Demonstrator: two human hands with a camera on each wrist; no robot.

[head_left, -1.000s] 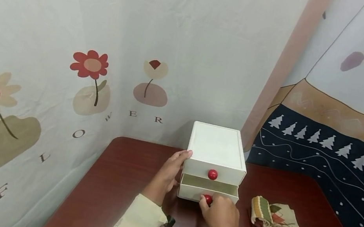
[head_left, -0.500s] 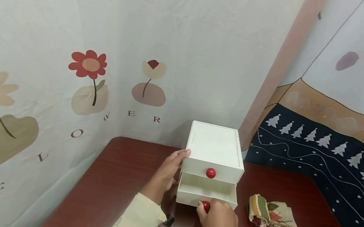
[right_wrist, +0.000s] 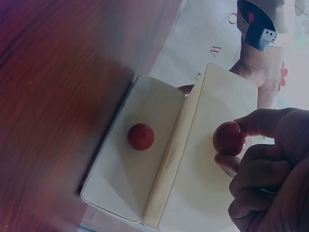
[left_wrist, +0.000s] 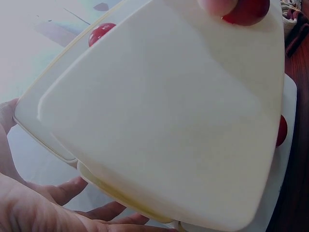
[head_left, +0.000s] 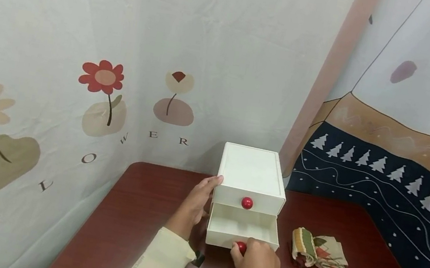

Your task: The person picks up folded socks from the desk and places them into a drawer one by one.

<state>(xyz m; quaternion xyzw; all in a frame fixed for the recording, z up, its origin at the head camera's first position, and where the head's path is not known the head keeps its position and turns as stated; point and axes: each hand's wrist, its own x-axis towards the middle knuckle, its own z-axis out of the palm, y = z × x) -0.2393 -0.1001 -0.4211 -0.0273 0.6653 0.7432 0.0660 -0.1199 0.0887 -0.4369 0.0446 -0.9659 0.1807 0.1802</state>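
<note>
A white drawer cabinet with round red knobs stands on the table. Its middle drawer is pulled partway out, so its pale inside shows from above. Between thumb and index finger, my right hand pinches that drawer's red knob; the other fingers are curled. My left hand rests against the cabinet's left side, thumb at the top front edge and fingers stretched along the side. The top drawer is closed. Below the pulled one, the bottom drawer shows in the right wrist view, also closed.
On the dark red table, a bundle of patterned cloth, perhaps rolled socks, lies right of the cabinet. A white printed sheet hangs behind, and a dark tree-patterned one at the right.
The middle drawer has slid further out toward me, with my right hand pinching its knob throughout. My left hand has stayed on the cabinet's side. The whole view has shifted slightly.
</note>
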